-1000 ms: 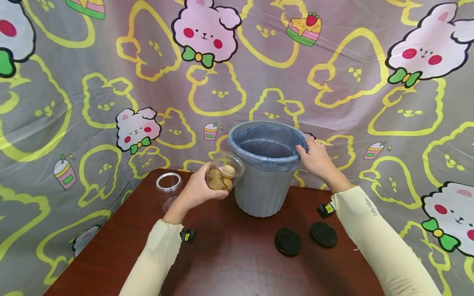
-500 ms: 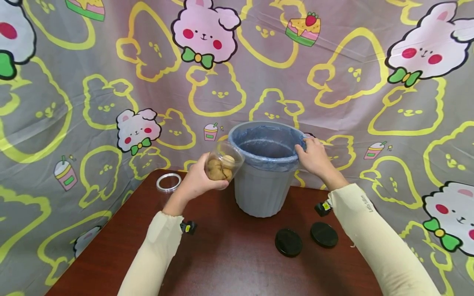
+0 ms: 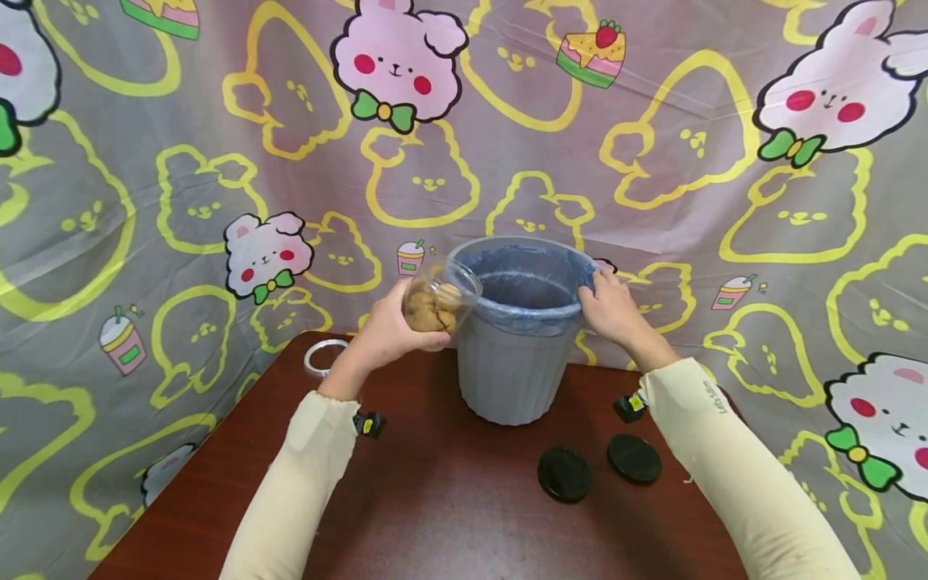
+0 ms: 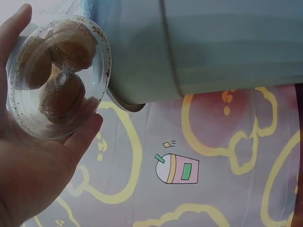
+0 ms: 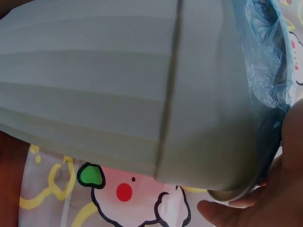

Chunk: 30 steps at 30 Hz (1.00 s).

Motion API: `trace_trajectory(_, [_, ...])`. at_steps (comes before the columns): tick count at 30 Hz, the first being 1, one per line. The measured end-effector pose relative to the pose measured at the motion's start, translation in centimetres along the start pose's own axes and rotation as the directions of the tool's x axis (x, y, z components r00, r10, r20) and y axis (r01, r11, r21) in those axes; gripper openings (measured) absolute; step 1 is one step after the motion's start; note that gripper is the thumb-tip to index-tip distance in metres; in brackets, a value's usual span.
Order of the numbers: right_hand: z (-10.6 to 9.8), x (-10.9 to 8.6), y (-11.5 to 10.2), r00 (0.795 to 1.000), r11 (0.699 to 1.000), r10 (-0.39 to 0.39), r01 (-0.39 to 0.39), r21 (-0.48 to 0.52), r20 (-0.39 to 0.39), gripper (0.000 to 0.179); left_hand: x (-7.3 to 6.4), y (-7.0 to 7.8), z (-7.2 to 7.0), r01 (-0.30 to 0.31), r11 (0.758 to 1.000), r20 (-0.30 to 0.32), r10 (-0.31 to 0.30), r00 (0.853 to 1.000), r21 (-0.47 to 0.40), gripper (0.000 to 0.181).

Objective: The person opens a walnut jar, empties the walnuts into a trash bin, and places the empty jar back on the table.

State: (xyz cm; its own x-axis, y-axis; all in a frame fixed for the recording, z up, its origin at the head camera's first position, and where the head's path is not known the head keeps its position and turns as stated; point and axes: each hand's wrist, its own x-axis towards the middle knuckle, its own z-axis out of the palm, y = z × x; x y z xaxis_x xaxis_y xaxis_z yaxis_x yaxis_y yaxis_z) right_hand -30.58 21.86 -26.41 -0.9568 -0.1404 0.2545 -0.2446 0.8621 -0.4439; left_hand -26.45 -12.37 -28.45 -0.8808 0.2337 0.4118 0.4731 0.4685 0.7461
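My left hand [image 3: 387, 329] grips a clear plastic jar [image 3: 466, 288] without a lid. Several light-brown rounded lumps [image 3: 432, 311] lie inside it; their exact kind is unclear. The jar tilts right, its mouth beside the near-left rim of a grey trash can [image 3: 511, 372]. From below, the left wrist view shows the lumps through the jar's base [image 4: 60, 116]. A blue plastic bag [image 3: 535, 321] lines the can and folds over its rim. My right hand [image 3: 613, 308] holds the rim on the right; the right wrist view has its fingers [image 5: 218, 212] around that edge.
Two round black lids [image 3: 565, 474] lie on the dark red-brown table [image 3: 464, 524], right of centre. A second clear jar [image 3: 310, 364] stands at the left behind my left wrist, mostly hidden. A patterned cloth [image 3: 428, 185] hangs close behind the can.
My left hand has lifted the jar somewhat and brought its mouth up to the trash can's rim. The left forearm now covers more of the second jar. My right hand keeps its hold.
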Motion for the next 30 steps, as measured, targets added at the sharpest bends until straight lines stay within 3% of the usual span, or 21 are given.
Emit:
trace_trajectory(7, [0.2, 0.2, 0.1, 1.000, 0.999, -0.004, 0.003, 0.054, 0.017, 0.059, 0.8, 0.7, -0.4, -0.026, 0.999, -0.001, 0.026, 1.000, 0.045, 0.091])
trace_trajectory(20, [0.3, 0.0, 0.2, 0.999, 0.993, -0.003, -0.003, 0.119, 0.051, 0.061, 2.3, 1.1, -0.7, -0.049, 0.997, 0.058, 0.045, 0.997, 0.057, 0.085])
trace_trajectory(26, [0.4, 0.0, 0.3, 0.999, 0.990, -0.019, 0.013, 0.138, 0.043, 0.060, 2.8, 1.3, -1.2, -0.015, 0.998, 0.093, 0.008, 0.996, 0.066, 0.081])
trace_trajectory(30, [0.4, 0.0, 0.3, 0.999, 0.988, -0.019, 0.012, 0.153, 0.044, 0.060, 3.3, 1.7, -1.5, -0.008, 0.993, 0.099, -0.003, 0.995, 0.115, 0.090])
